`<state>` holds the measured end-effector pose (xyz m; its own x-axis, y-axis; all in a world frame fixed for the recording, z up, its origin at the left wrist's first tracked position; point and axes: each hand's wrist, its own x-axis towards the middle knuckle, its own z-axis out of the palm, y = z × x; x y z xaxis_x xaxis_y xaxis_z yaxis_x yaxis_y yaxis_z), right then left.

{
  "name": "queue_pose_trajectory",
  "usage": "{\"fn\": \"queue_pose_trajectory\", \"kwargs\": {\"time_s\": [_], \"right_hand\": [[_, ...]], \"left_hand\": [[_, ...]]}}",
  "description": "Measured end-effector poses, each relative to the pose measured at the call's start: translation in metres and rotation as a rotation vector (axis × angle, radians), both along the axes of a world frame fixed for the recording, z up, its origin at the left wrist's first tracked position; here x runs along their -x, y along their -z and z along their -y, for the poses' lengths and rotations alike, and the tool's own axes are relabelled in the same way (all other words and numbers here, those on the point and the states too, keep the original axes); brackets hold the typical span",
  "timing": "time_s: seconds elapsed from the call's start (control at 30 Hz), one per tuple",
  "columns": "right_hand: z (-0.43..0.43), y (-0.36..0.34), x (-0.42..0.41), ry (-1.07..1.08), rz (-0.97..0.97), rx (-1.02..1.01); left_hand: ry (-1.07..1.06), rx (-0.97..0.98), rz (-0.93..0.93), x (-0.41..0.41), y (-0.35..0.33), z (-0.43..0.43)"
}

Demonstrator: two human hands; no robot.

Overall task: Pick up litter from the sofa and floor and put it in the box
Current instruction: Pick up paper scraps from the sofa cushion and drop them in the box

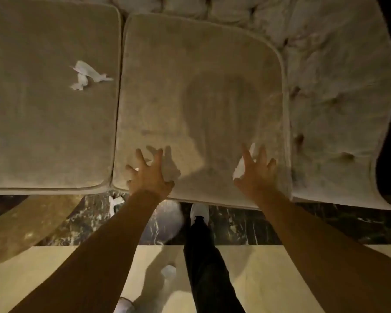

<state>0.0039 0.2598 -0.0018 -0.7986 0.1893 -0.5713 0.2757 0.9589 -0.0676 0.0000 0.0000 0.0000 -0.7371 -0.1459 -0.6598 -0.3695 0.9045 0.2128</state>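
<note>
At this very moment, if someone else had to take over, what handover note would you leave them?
Left hand: open, fingers spread, over the front edge of the right seat cushion, holding nothing visible.
Right hand: open, fingers spread over a white paper scrap on the same cushion, not yet closed on it.
Still out: crumpled white paper on the left seat cushion; another white scrap on the dark floor below the sofa's front edge.
The box is not in view, so what is already done cannot be judged.
Left: gather all three pieces and box them.
</note>
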Motion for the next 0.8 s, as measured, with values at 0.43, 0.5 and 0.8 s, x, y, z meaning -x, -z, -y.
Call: {"fn": "queue_pose_trajectory", "kwargs": {"time_s": [0.43,0.5,0.8], "right_hand": [[-0.025,0.127,0.013,0.008,-0.041,-0.025],[-0.021,0.119,0.008,0.051,-0.023,0.042],[0.058,-0.057,-0.069,0.102,-0.286,0.322]], "left_hand": [[-0.012,0.078,-0.099,-0.003,0.100,-0.002],[0.072,0.054,-0.119,-0.010,0.095,0.003],[0.174,-0.172,-0.285,-0.056,-0.064,-0.007]]}}
